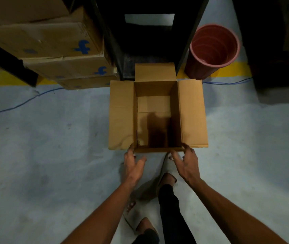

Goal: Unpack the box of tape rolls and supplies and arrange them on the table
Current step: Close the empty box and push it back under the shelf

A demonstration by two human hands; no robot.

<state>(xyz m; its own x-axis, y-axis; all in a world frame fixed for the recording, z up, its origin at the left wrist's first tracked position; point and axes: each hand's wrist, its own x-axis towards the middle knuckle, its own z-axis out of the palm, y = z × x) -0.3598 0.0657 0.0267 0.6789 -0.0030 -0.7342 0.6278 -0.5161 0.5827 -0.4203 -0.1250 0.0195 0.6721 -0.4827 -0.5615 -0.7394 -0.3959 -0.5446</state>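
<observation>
An open brown cardboard box (191, 111) stands on the grey floor in front of me, its flaps spread left, right and far. I see only bare cardboard inside it; no tape rolls show. My left hand (132, 164) is at the near left corner of the box, fingers spread, fingertips touching the left flap's edge. My right hand (186, 160) reaches the near right corner, fingers curled over the near rim. Neither hand holds an item.
Stacked cardboard cartons (52, 50) with blue logos sit at the far left. A dark table frame (157, 41) rises behind the box. A red bin (212, 51) stands at the far right. A blue cable (17, 106) and a yellow floor line (8, 78) cross the floor. My feet (164, 182) are just below the box.
</observation>
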